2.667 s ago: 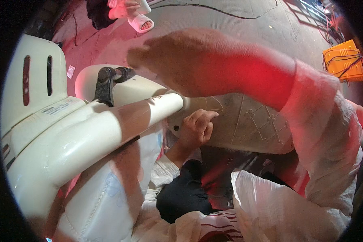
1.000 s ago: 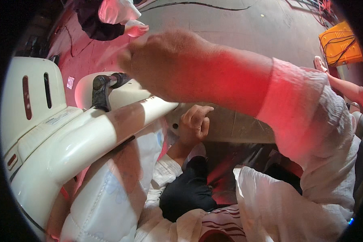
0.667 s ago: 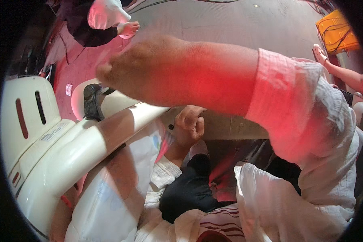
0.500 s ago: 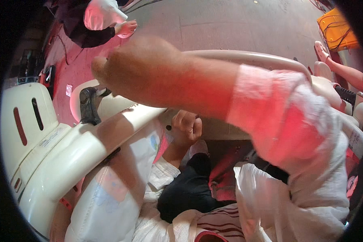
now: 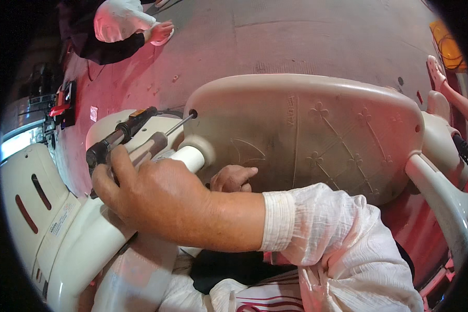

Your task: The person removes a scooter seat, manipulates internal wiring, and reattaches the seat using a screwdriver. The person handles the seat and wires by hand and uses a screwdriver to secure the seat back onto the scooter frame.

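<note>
My right hand crosses from the right, its fingers closed round a screwdriver with a pale handle. The thin metal shaft reaches a hole near the upper left edge of an off-white moulded plastic panel. A black jointed fitting lies alongside the screwdriver, against my fingers. My left hand is below the panel's raised pattern, partly behind my right forearm, with curled fingers; what they hold, if anything, is hidden. Thick white tubes join the panel at left and right.
An off-white slotted plastic part stands at the left. Another person in dark and white clothing is at the top left, another's leg at the right. An orange case with cables sits at top right; dark equipment stands at left.
My right arm has swung down and towards me, uncovering the panel and the screwdriver. The view has shifted, bringing more of the equipment at left into sight.
</note>
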The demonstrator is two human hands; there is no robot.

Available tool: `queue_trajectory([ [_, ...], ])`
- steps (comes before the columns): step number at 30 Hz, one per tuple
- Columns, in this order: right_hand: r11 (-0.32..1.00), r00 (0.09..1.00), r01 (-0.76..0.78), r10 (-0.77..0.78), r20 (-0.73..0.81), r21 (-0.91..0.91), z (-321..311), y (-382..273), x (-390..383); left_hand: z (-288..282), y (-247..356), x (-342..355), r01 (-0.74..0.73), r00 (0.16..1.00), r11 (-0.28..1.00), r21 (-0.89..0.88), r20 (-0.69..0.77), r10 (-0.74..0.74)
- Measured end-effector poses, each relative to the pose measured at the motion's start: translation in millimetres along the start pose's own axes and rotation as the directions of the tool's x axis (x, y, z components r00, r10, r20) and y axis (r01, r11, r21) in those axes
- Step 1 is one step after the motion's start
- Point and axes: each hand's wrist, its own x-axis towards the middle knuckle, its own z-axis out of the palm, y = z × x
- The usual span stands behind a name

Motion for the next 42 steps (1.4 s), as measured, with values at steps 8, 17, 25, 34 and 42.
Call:
queue_trajectory([
  [8,0.989,0.998,-0.023,0.03,-0.051,0.146,7.2,11.1,7.1,-3.8,0.1,-1.7,0.05,0.999,0.997,-0.061,0.015,-0.049],
  [17,0.977,0.998,0.002,-0.015,0.059,0.212,-67.9,9.9,40.4,-10.9,0.7,5.5,0.073,0.997,0.97,-0.232,0.004,-0.074],
  [25,0.766,0.861,-0.427,0.507,-0.042,0.481,-194.8,-24.5,-127.3,-12.2,12.6,15.0,0.226,0.896,0.718,-0.659,-0.149,-0.419],
  [34,0.842,0.935,-0.303,0.172,-0.312,-0.446,-283.2,-29.9,-164.5,39.5,104.7,135.1,0.142,0.98,0.599,-0.788,0.199,0.03],
  [42,0.909,0.832,-0.416,0.365,-0.419,-0.034,-287.2,-44.3,-170.3,110.9,129.1,147.7,0.295,0.946,0.44,-0.848,0.323,-0.012],
])
